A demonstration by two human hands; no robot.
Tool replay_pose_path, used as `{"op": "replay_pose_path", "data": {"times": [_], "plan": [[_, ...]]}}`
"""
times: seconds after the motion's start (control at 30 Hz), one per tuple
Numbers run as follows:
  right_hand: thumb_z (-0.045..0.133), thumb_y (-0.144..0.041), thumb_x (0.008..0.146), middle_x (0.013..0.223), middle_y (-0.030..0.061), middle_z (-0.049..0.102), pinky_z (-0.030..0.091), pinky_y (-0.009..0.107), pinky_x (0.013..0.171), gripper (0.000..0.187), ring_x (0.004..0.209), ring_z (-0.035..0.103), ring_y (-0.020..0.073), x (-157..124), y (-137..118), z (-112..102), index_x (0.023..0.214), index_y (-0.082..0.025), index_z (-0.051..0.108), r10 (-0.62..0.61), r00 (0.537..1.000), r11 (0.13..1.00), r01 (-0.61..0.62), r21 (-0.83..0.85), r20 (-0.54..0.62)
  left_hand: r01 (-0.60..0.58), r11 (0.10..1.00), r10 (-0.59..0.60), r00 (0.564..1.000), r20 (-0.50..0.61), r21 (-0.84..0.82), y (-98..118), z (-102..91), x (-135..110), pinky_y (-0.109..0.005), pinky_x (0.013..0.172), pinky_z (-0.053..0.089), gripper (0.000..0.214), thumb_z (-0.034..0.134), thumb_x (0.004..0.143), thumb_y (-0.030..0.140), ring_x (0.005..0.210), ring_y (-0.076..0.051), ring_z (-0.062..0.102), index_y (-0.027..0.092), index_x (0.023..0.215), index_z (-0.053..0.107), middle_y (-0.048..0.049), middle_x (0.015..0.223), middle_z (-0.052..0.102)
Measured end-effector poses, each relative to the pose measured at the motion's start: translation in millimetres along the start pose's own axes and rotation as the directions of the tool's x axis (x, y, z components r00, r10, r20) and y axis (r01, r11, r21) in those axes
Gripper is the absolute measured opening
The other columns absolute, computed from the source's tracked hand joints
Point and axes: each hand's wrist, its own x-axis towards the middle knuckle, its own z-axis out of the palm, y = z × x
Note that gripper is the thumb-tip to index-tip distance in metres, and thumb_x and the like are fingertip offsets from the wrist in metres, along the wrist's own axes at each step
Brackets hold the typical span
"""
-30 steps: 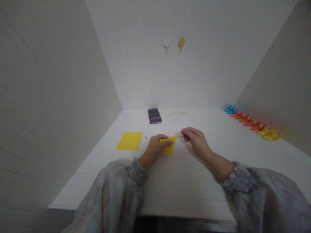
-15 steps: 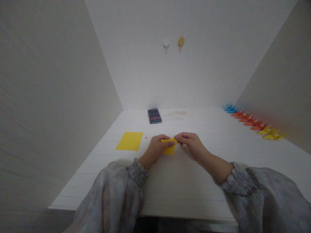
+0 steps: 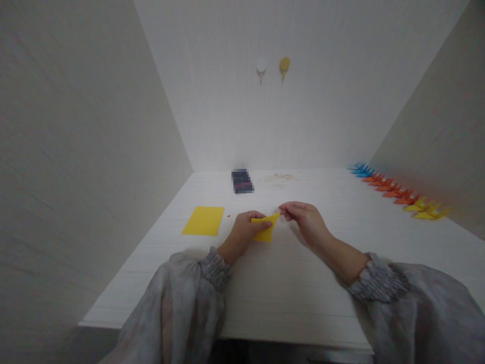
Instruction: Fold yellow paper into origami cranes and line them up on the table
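Observation:
My left hand (image 3: 244,231) grips a small folded piece of yellow origami paper (image 3: 264,235), its thumb lying across the top. One corner of that paper stretches to the right into a point. At this tip, the fingers of my right hand (image 3: 303,216) are pinched together on the corner. Left of my hands a flat yellow paper sheet (image 3: 203,221) lies on the white table (image 3: 288,293). Between the sheet and my left hand is a tiny orange scrap (image 3: 229,216).
A row of folded paper cranes runs along the right wall: blue (image 3: 361,170), orange (image 3: 392,189) and yellow (image 3: 426,208). A dark pixelated object (image 3: 242,182) lies near the back wall. A white hook (image 3: 261,65) and a yellow hook (image 3: 284,64) are on that wall.
My right hand has moved a little right and up, drawing the corner of the folded paper out into a longer point. My left hand keeps its hold.

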Motion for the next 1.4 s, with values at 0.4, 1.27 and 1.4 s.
{"op": "replay_pose_path", "data": {"times": [0.4,1.27,1.4], "plan": [[0.064,-0.034,0.06,0.051,-0.0032,0.05,0.028,0.022,0.045,0.017,0.047,0.04,0.0083,-4,10,5,0.063,-0.017,0.061,0.071,0.984,0.985,-0.043,-0.168,0.165,-0.036,0.999,0.035,0.999,0.032,0.03,3,3.2,1,-0.02,0.05,0.035,0.026,0.07,0.051,0.031,0.053,-0.009,0.049,0.014,0.067,0.057,0.0011,0.061,0.057],[0.061,-0.032,0.061,0.049,-0.0032,0.049,0.03,0.022,0.048,0.017,0.047,0.041,0.0088,-7,1,8,0.057,-0.016,0.059,0.042,0.997,0.975,-0.027,-0.22,0.063,-0.029,0.999,0.031,0.998,0.061,-0.031,3,4.7,3,-0.022,0.052,0.04,0.026,0.065,0.058,0.034,0.055,-0.011,0.053,0.012,0.071,0.062,-0.0022,0.062,0.061],[0.062,-0.032,0.059,0.048,-0.0035,0.048,0.029,0.023,0.048,0.017,0.047,0.041,0.0087,-6,0,8,0.056,-0.016,0.059,0.03,0.998,0.98,-0.017,-0.2,0.06,-0.029,0.998,0.034,0.996,0.087,-0.064,4,4.7,1,-0.022,0.054,0.041,0.026,0.066,0.058,0.032,0.057,-0.011,0.054,0.011,0.073,0.063,-0.0028,0.066,0.062]]}}
